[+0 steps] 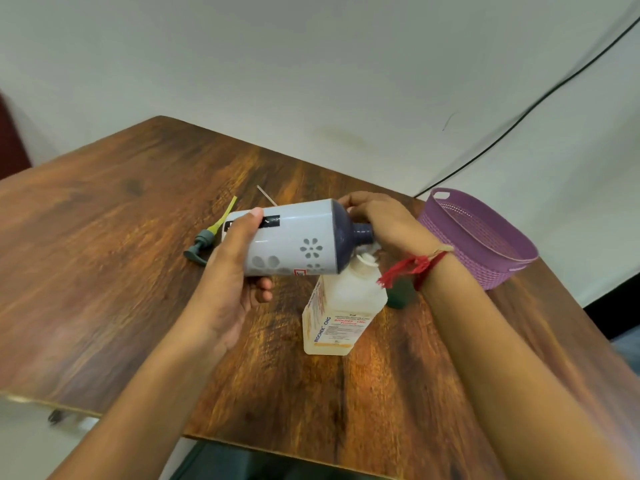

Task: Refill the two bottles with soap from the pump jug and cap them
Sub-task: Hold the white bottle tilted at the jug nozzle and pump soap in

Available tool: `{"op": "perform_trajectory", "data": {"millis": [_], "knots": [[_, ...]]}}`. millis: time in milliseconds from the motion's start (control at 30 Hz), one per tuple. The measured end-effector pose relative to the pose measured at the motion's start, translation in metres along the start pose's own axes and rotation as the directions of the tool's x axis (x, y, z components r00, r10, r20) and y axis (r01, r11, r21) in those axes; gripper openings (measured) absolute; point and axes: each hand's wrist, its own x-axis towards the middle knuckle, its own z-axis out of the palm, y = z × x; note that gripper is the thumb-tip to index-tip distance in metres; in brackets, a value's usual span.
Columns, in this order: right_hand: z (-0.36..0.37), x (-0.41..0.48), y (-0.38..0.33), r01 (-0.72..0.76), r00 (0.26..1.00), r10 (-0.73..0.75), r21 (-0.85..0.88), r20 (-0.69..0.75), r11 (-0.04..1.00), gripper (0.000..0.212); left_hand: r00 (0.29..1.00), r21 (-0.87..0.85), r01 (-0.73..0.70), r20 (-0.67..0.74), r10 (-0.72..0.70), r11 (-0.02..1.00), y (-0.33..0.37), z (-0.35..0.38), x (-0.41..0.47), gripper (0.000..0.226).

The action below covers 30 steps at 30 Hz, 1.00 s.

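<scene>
Above the desk point(104, 271), the left hand point(232, 271) held the grey jug point(294, 237) sideways in a closed grip, its neck over the clear bottle point(341, 313) standing below. The right hand point(384, 223) wrapped the jug's mouth. A pump head point(204, 242) lay just left; a purple basket point(485, 233) sat right.

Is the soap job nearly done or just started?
Partway, I think. Done: a pump top lies off on the table. In hand: the left hand tips the grey bottle sideways while the right hand holds its neck over the clear bottle. Left: no bottle looks capped yet, and that clear one is only filled near the bottom.
</scene>
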Motion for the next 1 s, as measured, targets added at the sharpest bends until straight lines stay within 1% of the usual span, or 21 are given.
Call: {"op": "perform_trajectory", "data": {"millis": [67, 133, 267, 333, 400, 467, 500, 600, 700, 767, 833, 900, 933, 1000], "knots": [[0.004, 0.0, 0.003, -0.004, 1.0, 0.005, 0.043, -0.02, 0.999, 0.033, 0.999, -0.004, 0.028, -0.015, -0.028, 1.0, -0.001, -0.001, 0.0, 0.03], [0.004, -0.001, 0.005, 0.001, 1.0, -0.001, 0.051, -0.012, 0.999, 0.035, 0.998, -0.011, 0.059, -0.024, -0.059, 0.998, -0.003, 0.0, -0.001, 0.034], [-0.007, -0.003, -0.008, -0.007, 0.997, 0.005, 0.038, 0.072, 0.999, 0.027, 1.0, -0.022, 0.031, -0.003, -0.031, 0.999, 0.001, 0.002, -0.002, 0.03], [-0.007, -0.002, -0.007, -0.027, 0.996, 0.018, 0.101, 0.089, 0.995, 0.029, 1.0, -0.02, 0.008, 0.004, -0.008, 1.0, 0.002, 0.003, -0.001, 0.028], [-0.001, -0.002, 0.0, -0.028, 0.997, 0.013, 0.221, 0.072, 0.975, 0.036, 1.0, -0.007, 0.001, 0.002, 0.0, 1.0, 0.002, 0.001, -0.002, 0.029], [0.005, -0.002, 0.006, -0.019, 0.998, 0.004, 0.279, 0.056, 0.96, 0.04, 1.0, 0.003, 0.011, -0.011, -0.011, 1.0, 0.001, 0.0, -0.003, 0.031], [0.006, -0.002, 0.007, -0.019, 0.998, 0.005, 0.262, 0.055, 0.965, 0.04, 1.0, 0.001, 0.02, -0.021, -0.02, 1.0, 0.0, -0.001, -0.003, 0.03], [0.001, 0.0, 0.001, -0.009, 0.998, 0.001, 0.128, 0.059, 0.992, 0.038, 0.999, -0.009, 0.032, -0.02, -0.032, 0.999, 0.001, -0.001, -0.005, 0.027], [-0.007, 0.004, -0.007, 0.018, 0.996, -0.021, 0.033, 0.087, 0.999, 0.034, 1.0, -0.017, 0.002, 0.003, -0.002, 1.0, 0.004, 0.002, -0.004, 0.028], [-0.007, 0.005, -0.004, 0.009, 0.997, -0.014, 0.061, 0.077, 0.998, 0.034, 1.0, -0.005, -0.016, 0.008, 0.016, 1.0, 0.004, 0.003, -0.002, 0.031], [-0.002, 0.003, 0.003, 0.01, 0.999, -0.018, 0.162, 0.048, 0.987, 0.039, 1.0, 0.007, -0.003, -0.003, 0.003, 1.0, 0.003, 0.002, -0.001, 0.031], [0.003, 0.0, 0.008, 0.025, 0.999, -0.032, 0.224, 0.028, 0.974, 0.042, 0.999, -0.002, 0.028, -0.02, -0.028, 1.0, 0.001, 0.001, -0.002, 0.031], [0.003, 0.0, 0.008, 0.021, 0.999, -0.026, 0.223, 0.021, 0.975, 0.041, 0.999, -0.004, 0.042, -0.019, -0.042, 0.999, 0.0, 0.0, -0.003, 0.031], [0.0, 0.001, 0.004, -0.003, 1.0, -0.001, 0.166, 0.02, 0.986, 0.038, 0.999, -0.003, 0.052, -0.001, -0.052, 0.999, 0.001, 0.001, -0.003, 0.033]]}}
